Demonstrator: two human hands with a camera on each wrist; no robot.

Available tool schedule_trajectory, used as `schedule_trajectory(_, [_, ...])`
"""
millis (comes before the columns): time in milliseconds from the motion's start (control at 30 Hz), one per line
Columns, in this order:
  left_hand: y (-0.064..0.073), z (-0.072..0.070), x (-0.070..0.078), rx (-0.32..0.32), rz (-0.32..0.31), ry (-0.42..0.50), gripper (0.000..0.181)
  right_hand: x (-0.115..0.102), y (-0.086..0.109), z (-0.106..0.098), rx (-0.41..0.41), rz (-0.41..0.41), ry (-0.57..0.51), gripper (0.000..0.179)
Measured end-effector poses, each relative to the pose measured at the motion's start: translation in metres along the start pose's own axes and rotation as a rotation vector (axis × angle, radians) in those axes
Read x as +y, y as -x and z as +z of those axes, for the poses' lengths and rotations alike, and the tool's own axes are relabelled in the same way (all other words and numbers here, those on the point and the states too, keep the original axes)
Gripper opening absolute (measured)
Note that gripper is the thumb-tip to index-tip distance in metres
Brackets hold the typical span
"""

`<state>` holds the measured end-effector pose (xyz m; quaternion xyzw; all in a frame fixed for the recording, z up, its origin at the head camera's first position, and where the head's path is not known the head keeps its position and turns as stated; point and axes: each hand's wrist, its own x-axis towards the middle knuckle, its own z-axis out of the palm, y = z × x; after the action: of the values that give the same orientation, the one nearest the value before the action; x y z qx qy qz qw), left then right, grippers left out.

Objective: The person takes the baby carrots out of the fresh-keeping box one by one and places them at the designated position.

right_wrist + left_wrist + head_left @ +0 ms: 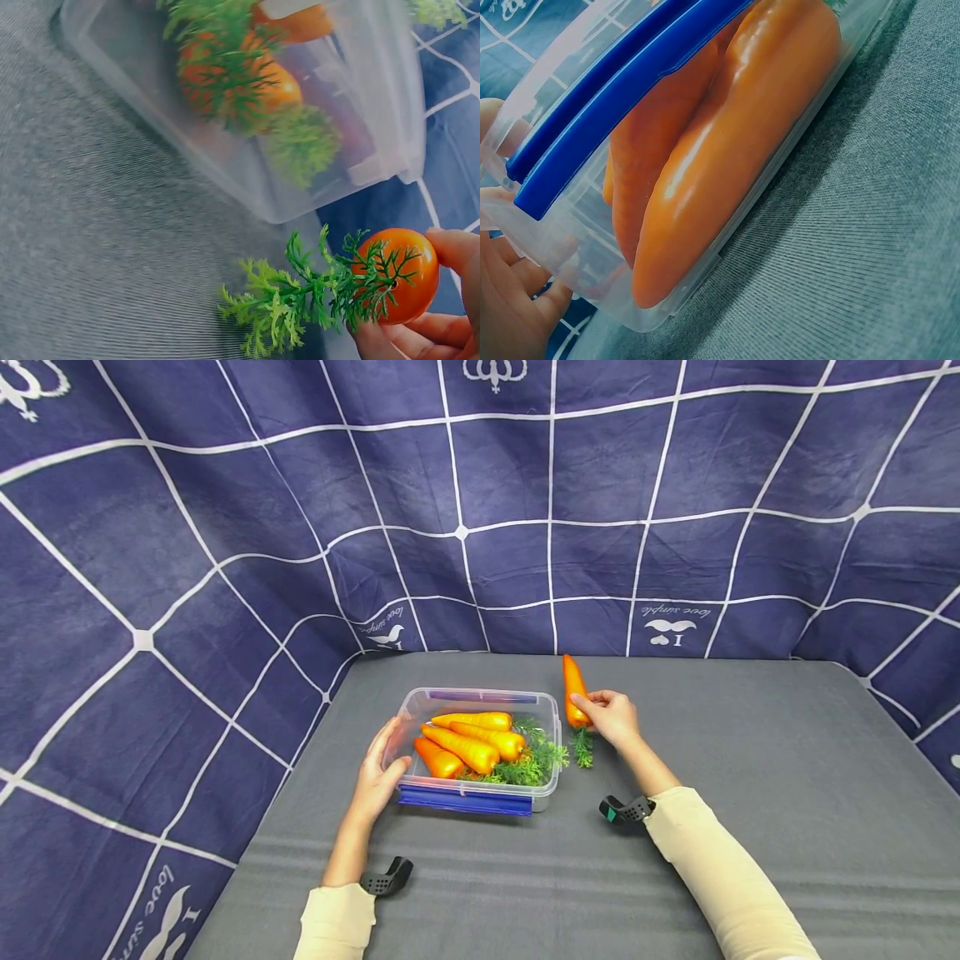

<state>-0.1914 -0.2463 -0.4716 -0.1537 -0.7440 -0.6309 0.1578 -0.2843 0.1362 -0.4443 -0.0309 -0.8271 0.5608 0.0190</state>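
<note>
A clear plastic container [551, 791] with blue side clips sits on the grey table. Several orange carrots [461, 747] lie in it, their feathery green tops bunched at its right end. My left hand [378, 777] holds the container's left end, thumb near the front corner and fingers along the side wall. Beyond the container's right side, my right hand [613, 717] pinches another carrot [573, 685] near its thick end. This carrot's tip points toward the back, and its green top [281, 300] hangs toward me. Part of the left hand shows through the plastic in the left wrist view.
A dark blue curtain [502, 568] with white lines hangs behind the grey table [750, 760] and along its left side. Black bands with camera mounts [626, 810] sit on both wrists.
</note>
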Motion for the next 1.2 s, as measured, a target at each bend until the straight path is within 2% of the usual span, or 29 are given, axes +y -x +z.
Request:
schedule_trajectory(167, [0.000,-0.001,0.000,0.001,-0.007,-0.004,0.064,0.007,0.000,0.007,0.021,-0.012,0.070,0.051])
schedule_trajectory(500, [0.000,-0.001,-0.001,-0.010,0.003,0.015,0.063,0.013,0.000,0.018,0.095,-0.041,0.332,0.053])
schedule_trajectory(633, [0.000,-0.001,-0.001,-0.015,0.018,0.032,0.063,0.012,0.001,0.021,0.094,-0.041,0.361,0.052])
schedule_trajectory(867, [-0.001,0.000,0.000,-0.016,-0.011,0.019,0.063,0.010,0.001,0.024,0.103,-0.050,0.434,0.050])
schedule_trajectory(1200, [-0.001,-0.001,0.001,-0.012,-0.029,0.007,0.063,-0.004,0.002,0.017,0.148,-0.072,0.396,0.053])
